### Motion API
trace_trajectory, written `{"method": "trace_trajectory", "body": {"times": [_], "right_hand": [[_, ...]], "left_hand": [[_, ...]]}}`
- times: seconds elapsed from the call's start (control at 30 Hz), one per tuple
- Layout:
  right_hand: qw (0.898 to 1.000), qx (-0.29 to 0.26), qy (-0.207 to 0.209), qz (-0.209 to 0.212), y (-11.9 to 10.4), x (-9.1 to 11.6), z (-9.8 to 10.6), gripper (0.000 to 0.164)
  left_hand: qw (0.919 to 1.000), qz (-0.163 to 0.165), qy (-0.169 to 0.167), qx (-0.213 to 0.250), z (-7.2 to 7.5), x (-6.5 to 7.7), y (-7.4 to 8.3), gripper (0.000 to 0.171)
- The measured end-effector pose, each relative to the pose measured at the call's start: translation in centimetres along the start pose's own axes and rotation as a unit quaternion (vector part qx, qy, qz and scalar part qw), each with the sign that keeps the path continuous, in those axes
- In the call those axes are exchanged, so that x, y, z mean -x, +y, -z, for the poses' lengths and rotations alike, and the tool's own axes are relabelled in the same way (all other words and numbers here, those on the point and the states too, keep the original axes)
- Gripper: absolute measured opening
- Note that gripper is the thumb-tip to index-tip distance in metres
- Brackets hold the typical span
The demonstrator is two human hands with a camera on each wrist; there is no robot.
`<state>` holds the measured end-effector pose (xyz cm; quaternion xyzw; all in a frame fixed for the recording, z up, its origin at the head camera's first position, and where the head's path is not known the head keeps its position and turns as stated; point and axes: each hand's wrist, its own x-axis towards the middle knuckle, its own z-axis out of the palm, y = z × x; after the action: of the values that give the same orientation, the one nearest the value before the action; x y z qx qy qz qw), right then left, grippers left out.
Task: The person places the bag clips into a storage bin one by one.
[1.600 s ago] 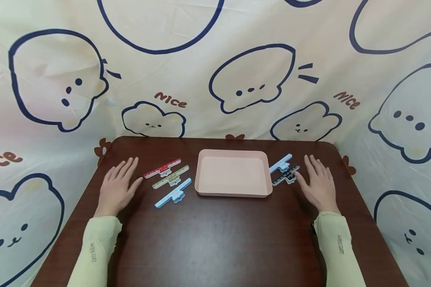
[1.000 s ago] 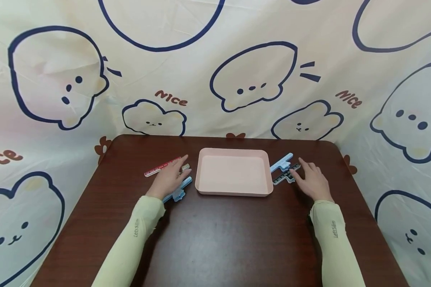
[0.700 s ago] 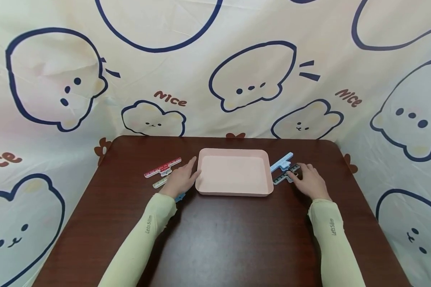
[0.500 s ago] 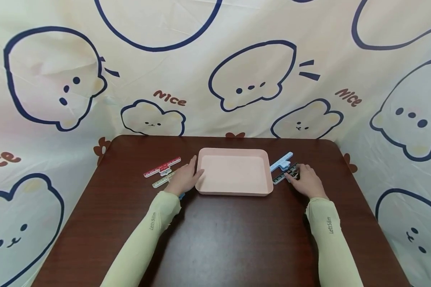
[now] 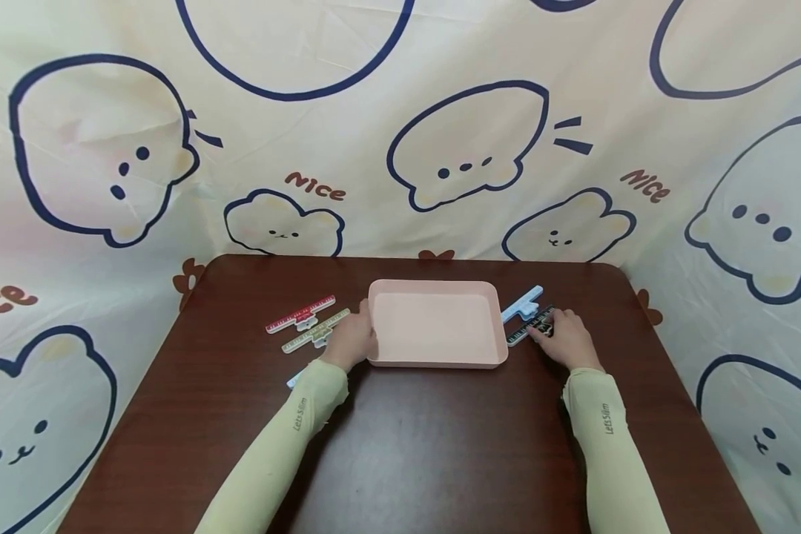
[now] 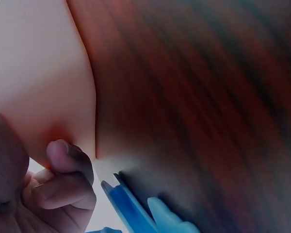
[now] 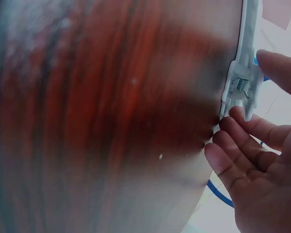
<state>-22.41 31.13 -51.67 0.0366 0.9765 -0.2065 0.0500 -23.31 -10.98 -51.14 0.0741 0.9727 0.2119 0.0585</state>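
My left hand (image 5: 351, 339) is at the left edge of a pale pink tray (image 5: 437, 364), gripping its rim. In the left wrist view, curled fingers (image 6: 68, 191) lie against the tray's wall (image 6: 43, 73). A light blue ruler clip (image 6: 131, 206) lies just beneath that hand, mostly hidden by it in the head view. Right of the tray, my right hand (image 5: 569, 339) pinches a black ruler clip (image 5: 521, 335) with white markings. The right wrist view shows thumb and fingertips around the clip's sprung handle (image 7: 241, 85).
A red ruler clip (image 5: 300, 314) and a yellow-green one (image 5: 303, 340) lie left of the tray. Another blue clip (image 5: 523, 302) lies at the tray's right side, beside the black one. The dark wooden table (image 5: 434, 452) ends at a patterned cloth backdrop (image 5: 367, 222).
My left hand has moved right from the table's left side, over the clips, to the tray's rim. My right hand has moved slightly left and closed its fingers on the black clip.
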Motion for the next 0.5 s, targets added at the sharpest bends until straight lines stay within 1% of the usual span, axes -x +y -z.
{"method": "trace_trajectory", "body": {"times": [0.17, 0.33, 0.5], "right_hand": [[1.0, 0.004, 0.001, 0.002, 0.02, -0.2, -0.24, 0.059], [1.0, -0.002, 0.012, 0.006, -0.02, -0.27, -0.36, 0.056], [1.0, 0.009, 0.02, 0.011, -0.17, -0.12, -0.46, 0.054]], "left_hand": [[0.9999, 0.003, 0.003, -0.015, -0.43, -0.05, 0.09, 0.073], [0.9998, 0.006, 0.012, -0.012, -0.43, -0.07, 0.19, 0.07], [0.9998, 0.003, 0.014, -0.012, -0.39, -0.05, 0.2, 0.065]]}}
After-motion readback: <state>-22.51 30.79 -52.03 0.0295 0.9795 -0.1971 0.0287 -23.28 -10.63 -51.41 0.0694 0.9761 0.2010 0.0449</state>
